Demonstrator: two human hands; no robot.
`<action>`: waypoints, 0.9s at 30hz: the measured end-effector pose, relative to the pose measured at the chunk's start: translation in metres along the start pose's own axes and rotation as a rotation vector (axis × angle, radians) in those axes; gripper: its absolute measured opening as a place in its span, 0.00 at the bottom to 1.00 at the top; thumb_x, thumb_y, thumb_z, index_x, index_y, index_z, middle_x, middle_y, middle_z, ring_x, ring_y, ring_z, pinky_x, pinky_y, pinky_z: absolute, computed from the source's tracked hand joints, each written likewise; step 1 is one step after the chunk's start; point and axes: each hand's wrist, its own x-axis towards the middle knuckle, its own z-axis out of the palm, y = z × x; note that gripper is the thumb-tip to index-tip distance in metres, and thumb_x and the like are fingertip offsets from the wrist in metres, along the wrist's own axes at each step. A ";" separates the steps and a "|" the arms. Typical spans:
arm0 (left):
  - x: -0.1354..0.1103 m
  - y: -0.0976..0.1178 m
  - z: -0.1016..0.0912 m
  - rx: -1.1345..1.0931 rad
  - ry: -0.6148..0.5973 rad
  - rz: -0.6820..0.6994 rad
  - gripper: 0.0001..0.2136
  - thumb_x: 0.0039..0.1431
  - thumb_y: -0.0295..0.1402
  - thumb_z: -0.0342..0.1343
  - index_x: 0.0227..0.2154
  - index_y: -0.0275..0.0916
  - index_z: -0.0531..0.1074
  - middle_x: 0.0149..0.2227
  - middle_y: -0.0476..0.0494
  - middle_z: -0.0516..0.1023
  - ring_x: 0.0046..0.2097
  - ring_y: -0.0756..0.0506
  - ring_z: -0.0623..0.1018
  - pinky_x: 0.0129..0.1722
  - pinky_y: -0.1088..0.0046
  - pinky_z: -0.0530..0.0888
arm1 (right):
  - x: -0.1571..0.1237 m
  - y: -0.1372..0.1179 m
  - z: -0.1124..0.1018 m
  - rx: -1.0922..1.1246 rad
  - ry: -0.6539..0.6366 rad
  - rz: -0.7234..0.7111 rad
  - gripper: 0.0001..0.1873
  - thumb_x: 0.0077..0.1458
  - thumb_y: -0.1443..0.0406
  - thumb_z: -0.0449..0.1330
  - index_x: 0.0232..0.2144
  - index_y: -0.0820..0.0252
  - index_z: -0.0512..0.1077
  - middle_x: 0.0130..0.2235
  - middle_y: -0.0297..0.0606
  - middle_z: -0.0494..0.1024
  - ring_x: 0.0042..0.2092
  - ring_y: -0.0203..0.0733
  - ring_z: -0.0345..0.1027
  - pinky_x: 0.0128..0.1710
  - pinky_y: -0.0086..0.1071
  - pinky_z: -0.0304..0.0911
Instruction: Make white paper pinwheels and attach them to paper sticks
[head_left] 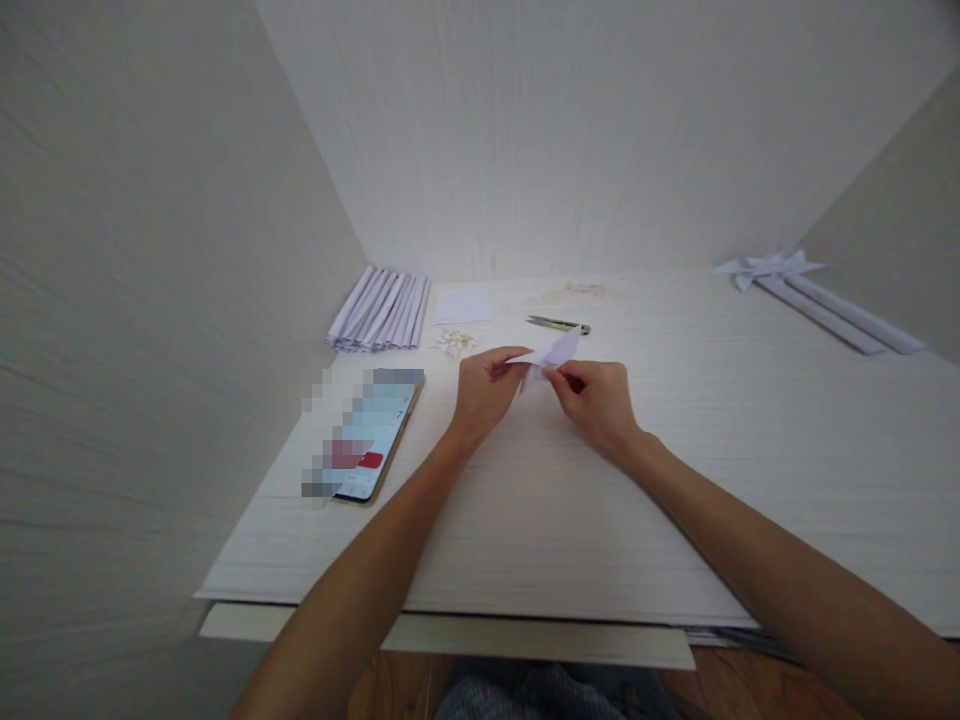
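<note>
A small folded piece of white paper (553,354) is held just above the pale wooden table (570,520), near its middle. My left hand (484,390) pinches the paper's left end with thumb and fingers closed. My right hand (596,400) pinches it from the right, fingers curled on the fold. The paper's pointed tip sticks up and to the right, beyond both hands.
A phone (371,432) lies left of my hands, screen lit. Behind it sit a stack of folded paper strips (381,310), a white paper square (463,306), a small pale folded piece (455,343) and a utility knife (559,324). Paper rolls with a paper bow (814,296) lie far right. Walls enclose three sides.
</note>
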 end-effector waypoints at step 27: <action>0.002 -0.008 0.001 -0.130 0.088 -0.100 0.05 0.41 0.29 0.54 0.23 0.34 0.73 0.23 0.48 0.76 0.27 0.51 0.74 0.31 0.74 0.71 | 0.003 -0.003 0.012 0.832 -0.161 0.554 0.13 0.38 0.64 0.59 0.10 0.64 0.65 0.06 0.26 0.59 0.09 0.24 0.47 0.08 0.22 0.37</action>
